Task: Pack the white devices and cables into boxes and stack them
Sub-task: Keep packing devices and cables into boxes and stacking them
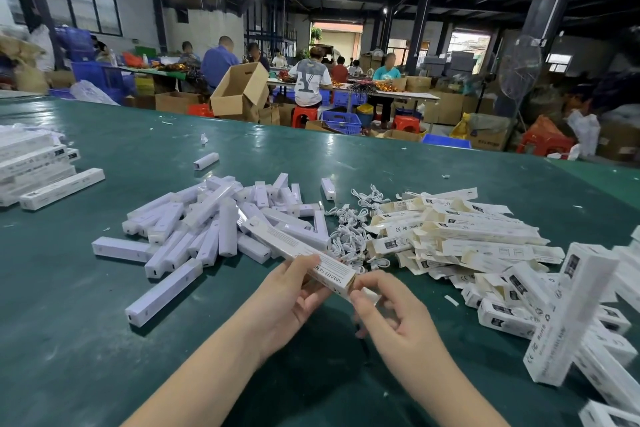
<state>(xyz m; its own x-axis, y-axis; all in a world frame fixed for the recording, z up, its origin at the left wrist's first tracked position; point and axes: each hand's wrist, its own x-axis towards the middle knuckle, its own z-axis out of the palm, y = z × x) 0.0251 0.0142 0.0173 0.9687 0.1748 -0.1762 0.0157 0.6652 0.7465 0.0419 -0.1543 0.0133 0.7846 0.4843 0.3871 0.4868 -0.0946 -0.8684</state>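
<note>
Clearly light and thin-walled, the long box [304, 258] sits gripped mid-length in the left hand [287, 302] while the right hand [391, 315] pinches its end flap, so squeezing would dent it.

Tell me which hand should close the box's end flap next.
Right. The right hand already pinches the flap at the box end, while the left hand grips the box body, steadying it.
</note>
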